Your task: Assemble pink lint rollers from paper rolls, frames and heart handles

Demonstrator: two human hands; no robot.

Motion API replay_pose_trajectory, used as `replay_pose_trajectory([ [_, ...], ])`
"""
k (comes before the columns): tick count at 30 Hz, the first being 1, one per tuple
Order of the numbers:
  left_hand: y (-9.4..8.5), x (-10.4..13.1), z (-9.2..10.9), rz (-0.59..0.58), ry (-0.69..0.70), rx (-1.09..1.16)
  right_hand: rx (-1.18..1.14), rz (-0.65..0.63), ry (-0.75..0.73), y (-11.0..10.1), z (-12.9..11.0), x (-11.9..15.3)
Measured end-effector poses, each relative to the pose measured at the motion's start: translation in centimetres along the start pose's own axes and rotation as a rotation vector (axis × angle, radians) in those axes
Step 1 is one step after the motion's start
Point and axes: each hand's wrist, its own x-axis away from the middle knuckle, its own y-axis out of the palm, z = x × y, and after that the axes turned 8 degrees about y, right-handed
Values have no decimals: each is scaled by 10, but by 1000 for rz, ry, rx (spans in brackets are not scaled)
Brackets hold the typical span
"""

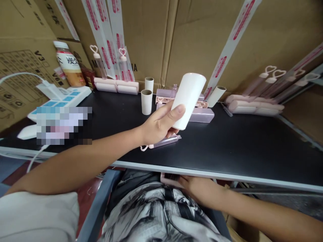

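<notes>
White paper roll [189, 99] is clamped between the thumb and fingers of your left hand [159, 123], tilted above the black tabletop [242, 144] and in front of a lilac plastic box [202, 115]. Below the table edge, your right hand [195, 187] closes on a pink-edged piece [170, 181]. "V3" and "V6" read clearly on the cardboard box [15, 45] at left; the drink bottle [71, 67] shows 炭. Red print on the sealing tape [222, 65] is too blurred to read.

Smooth white roll [191, 97], top leaning right, above the black tabletop [227, 144]; partly hidden pink piece [169, 181] below its edge.
</notes>
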Motion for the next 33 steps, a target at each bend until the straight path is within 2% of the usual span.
replay_pose_trajectory([
  [2,-1,-1,0,13,9,22,-103,-231,119,-34,-17,12],
  [3,-1,-2,0,15,13,35,-203,-333,114,-56,-24,15],
  [4,-1,-3,1,13,14,49,-293,-412,101,-79,-28,15],
  [5,-1,-4,1,7,10,64,-365,-428,79,-101,-30,13],
  [7,0,-5,0,-10,-13,97,-407,-337,100,-140,-26,4],
  [9,-1,-6,-2,-21,-39,125,-302,-122,78,-165,-10,-10],
  [11,-3,-7,-5,-20,-51,131,-167,118,19,-179,10,-25],
  [12,-5,-7,-6,-14,-50,131,-127,162,-2,-183,20,-33],
  [15,-9,-8,-8,11,-40,141,-130,172,-54,-191,40,-49],
  [19,-10,-8,-5,3,-39,142,-212,225,-74,-190,49,-58],
  [28,-3,-4,-2,-76,-61,97,-272,553,-59,-156,75,-67],
  [33,-5,-5,-6,-85,-99,114,-246,656,-92,-147,73,-66],
])
